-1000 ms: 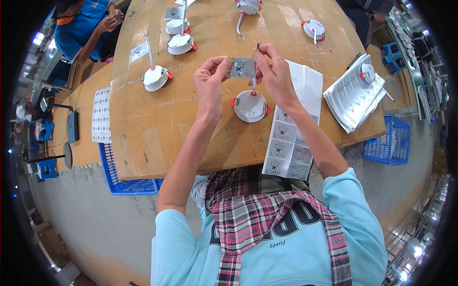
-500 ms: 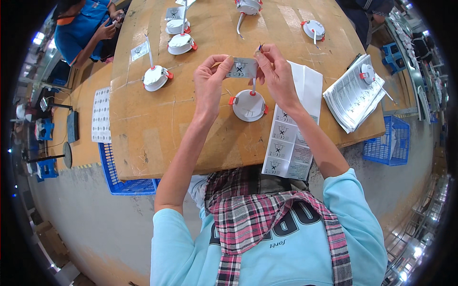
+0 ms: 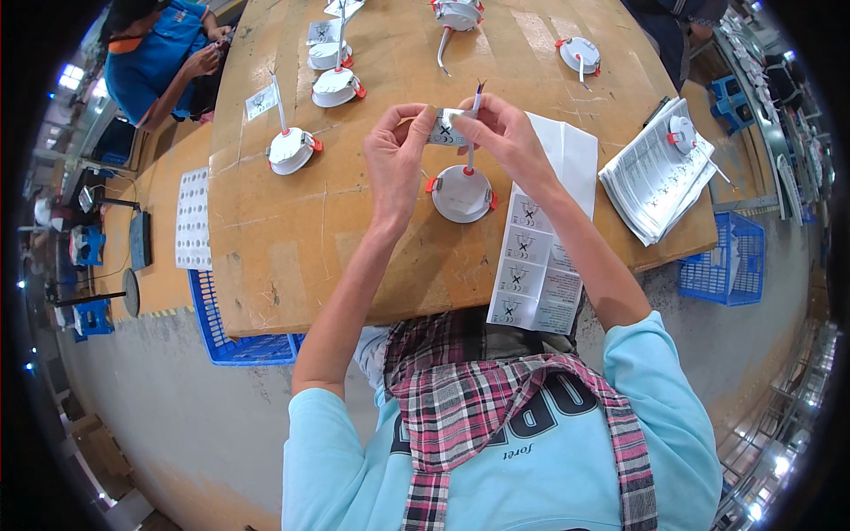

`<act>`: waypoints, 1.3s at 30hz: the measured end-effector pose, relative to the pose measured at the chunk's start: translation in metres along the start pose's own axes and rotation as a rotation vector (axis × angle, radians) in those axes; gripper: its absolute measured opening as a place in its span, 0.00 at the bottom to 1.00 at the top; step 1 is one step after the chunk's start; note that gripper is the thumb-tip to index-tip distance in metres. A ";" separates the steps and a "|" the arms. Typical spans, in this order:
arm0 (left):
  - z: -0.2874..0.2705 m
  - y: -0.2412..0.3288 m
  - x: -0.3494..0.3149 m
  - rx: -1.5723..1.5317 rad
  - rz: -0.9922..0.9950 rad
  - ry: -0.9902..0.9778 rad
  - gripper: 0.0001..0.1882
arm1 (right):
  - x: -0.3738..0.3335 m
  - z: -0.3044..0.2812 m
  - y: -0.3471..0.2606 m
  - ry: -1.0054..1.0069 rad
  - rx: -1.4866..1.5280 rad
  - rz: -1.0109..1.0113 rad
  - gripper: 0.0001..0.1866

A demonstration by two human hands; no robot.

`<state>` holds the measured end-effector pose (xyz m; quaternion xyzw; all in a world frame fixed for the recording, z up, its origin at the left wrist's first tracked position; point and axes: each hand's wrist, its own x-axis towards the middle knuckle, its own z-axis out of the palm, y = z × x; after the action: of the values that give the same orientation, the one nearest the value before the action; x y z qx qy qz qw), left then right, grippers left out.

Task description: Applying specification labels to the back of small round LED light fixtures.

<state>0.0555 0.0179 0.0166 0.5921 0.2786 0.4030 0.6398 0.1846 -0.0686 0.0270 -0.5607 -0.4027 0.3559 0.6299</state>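
Note:
A white round downlight (image 3: 461, 196) with red-tipped spring clips lies on the brown table before me. Its white cable (image 3: 470, 159) rises between my hands and ends in bare coloured wires. A small silvery printed label (image 3: 442, 133) stretches sideways at the cable. My left hand (image 3: 393, 164) pinches the label's left end between thumb and fingers. With thumb and fingers closed over its right part, my right hand (image 3: 506, 142) presses the label at the cable; the fingers hide how far it wraps round. By my right forearm lies a sheet of labels (image 3: 522, 257).
Several more downlights stand around, one (image 3: 291, 151) at left with a label on its cable. A stack of printed papers (image 3: 653, 181) at right bears a small light. Blue crates (image 3: 208, 323) sit below the table edges. A co-worker (image 3: 159, 66) works at far left.
My right thumb and fingers have moved down from the cable's wire end onto the label. The wire tips now show above my hand. My left hand keeps its pinch.

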 end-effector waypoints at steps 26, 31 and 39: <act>0.001 0.003 -0.006 -0.031 0.062 0.006 0.06 | -0.002 -0.015 0.001 -0.033 -0.015 0.058 0.09; -0.002 -0.002 -0.001 -0.074 0.006 -0.027 0.08 | -0.004 -0.010 -0.003 -0.009 -0.016 0.080 0.09; -0.001 -0.004 -0.001 -0.045 0.006 0.016 0.08 | -0.003 -0.016 -0.003 -0.037 -0.080 0.064 0.11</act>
<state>0.0548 0.0174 0.0125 0.5750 0.2729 0.4158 0.6496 0.1976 -0.0779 0.0293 -0.5915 -0.4100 0.3698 0.5876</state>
